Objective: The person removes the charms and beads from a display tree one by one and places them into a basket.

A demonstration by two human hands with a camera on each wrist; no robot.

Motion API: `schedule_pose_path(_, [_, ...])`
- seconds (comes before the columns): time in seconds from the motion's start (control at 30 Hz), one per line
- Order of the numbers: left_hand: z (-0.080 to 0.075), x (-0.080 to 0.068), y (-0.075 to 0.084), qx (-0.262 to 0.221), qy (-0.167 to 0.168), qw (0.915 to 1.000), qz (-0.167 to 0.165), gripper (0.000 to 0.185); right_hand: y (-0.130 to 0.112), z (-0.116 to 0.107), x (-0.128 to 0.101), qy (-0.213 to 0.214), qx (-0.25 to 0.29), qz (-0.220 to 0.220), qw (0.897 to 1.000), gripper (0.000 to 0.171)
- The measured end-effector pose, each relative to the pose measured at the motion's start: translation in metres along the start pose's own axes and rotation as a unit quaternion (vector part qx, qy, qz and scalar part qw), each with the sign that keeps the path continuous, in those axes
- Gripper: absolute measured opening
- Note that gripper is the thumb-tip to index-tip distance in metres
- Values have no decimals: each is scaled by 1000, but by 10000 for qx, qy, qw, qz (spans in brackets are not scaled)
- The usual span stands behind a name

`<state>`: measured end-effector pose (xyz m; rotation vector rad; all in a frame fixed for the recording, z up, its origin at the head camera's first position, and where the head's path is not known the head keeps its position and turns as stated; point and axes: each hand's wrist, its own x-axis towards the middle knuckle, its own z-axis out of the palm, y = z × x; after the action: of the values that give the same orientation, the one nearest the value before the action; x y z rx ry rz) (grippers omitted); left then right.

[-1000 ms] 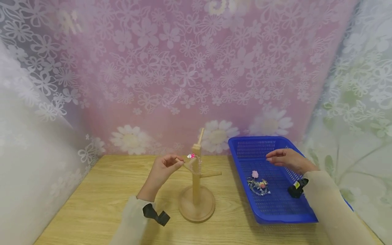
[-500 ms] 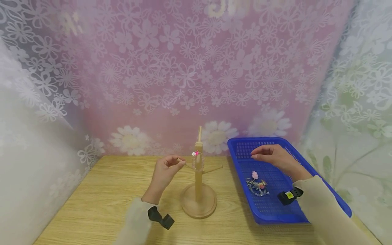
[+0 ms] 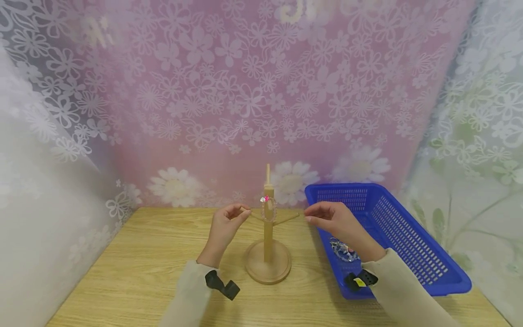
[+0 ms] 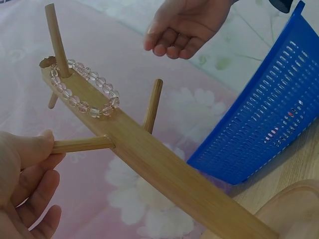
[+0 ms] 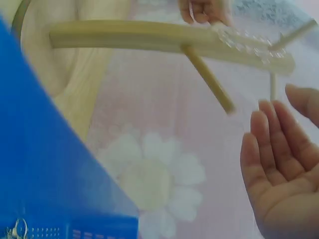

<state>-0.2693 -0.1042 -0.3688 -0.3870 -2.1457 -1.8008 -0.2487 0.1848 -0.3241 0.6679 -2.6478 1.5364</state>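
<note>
A wooden peg stand (image 3: 268,234) rises from a round base on the table. My left hand (image 3: 226,223) pinches the end of its left peg (image 4: 82,145) between thumb and forefinger. From an upper peg hangs a bracelet of clear and pale pink beads (image 4: 74,101), with a bright pink and white charm (image 3: 265,199) at its top in the head view. My right hand (image 3: 337,222) hovers over the basket's left edge, close to the right peg (image 3: 288,219). Its fingers are slightly bent and hold nothing.
A blue perforated basket (image 3: 412,238) stands right of the stand. Inside lie several beaded pieces of jewellery (image 3: 342,250), partly hidden behind the right hand. A floral curtain (image 3: 229,113) hangs behind the wood-grain table (image 3: 135,272).
My right hand has moved left from above the basket towards the stand. The stand has turned slightly and shifted a little right, my left hand staying on its peg.
</note>
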Motion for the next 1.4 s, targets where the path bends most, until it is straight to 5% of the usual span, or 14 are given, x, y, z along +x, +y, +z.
schedule_pose_path(0.17, [0,-4,14,-74,-15,9999,139,11,-3,19,3,258,57,100,9996,27])
schedule_pose_path(0.47, [3,4,-16,-327,66,9994,-19,12,-4,48,4,572,284,40,9980,22])
schedule_pose_path(0.7, [2,-6,16,-387,67,9992,-123,13,-7,69,5,1255,475,98,9909,18])
schedule_pose_path(0.87, [2,-6,17,-377,110,9992,-100,13,-6,79,6,1464,532,30,9878,18])
schedule_pose_path(1.13, [5,3,-13,-492,205,9985,-155,14,-5,92,8,1769,652,-44,9821,17])
schedule_pose_path(1.4, [7,3,-16,-428,270,9987,98,12,-5,95,10,1923,605,-97,9794,20])
